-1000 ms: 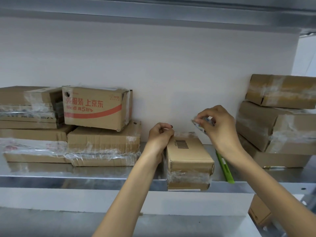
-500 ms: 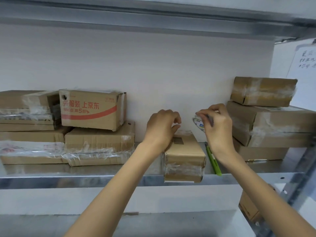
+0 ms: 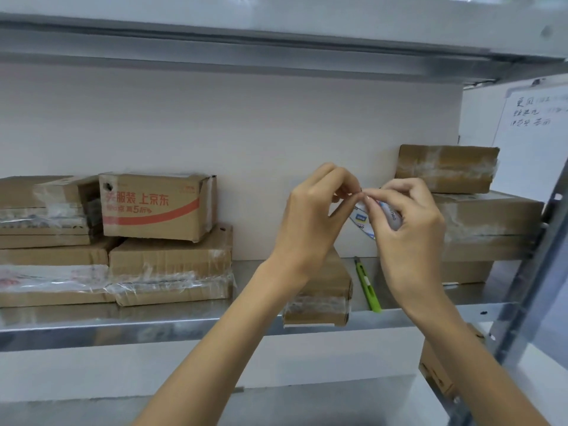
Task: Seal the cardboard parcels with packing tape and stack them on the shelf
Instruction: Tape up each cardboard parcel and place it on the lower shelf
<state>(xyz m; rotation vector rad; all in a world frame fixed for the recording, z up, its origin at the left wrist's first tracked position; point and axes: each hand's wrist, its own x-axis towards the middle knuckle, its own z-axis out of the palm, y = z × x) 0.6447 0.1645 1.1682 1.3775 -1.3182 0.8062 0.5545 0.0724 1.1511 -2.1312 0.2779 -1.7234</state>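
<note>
A small taped cardboard parcel [image 3: 319, 305] sits at the front edge of the metal shelf [image 3: 153, 321], partly hidden by my left wrist. Above it, my right hand [image 3: 405, 222] holds a roll of clear packing tape [image 3: 364, 221] with a blue and white core label. My left hand [image 3: 310, 216] is raised beside the roll, and its thumb and finger pinch at the tape's edge where the two hands meet. Whether a strip is pulled free I cannot tell.
A green utility knife [image 3: 367, 284] lies on the shelf right of the parcel. Taped boxes are stacked at the left [image 3: 153, 207] and right [image 3: 488, 219]. An upper shelf [image 3: 276, 35] runs overhead. A whiteboard [image 3: 534, 130] and a metal upright [image 3: 534, 256] stand at right.
My left hand left the parcel's top and rose to meet my right hand at the tape roll. The view shifted left and up, so the boxes appear lower and further right.
</note>
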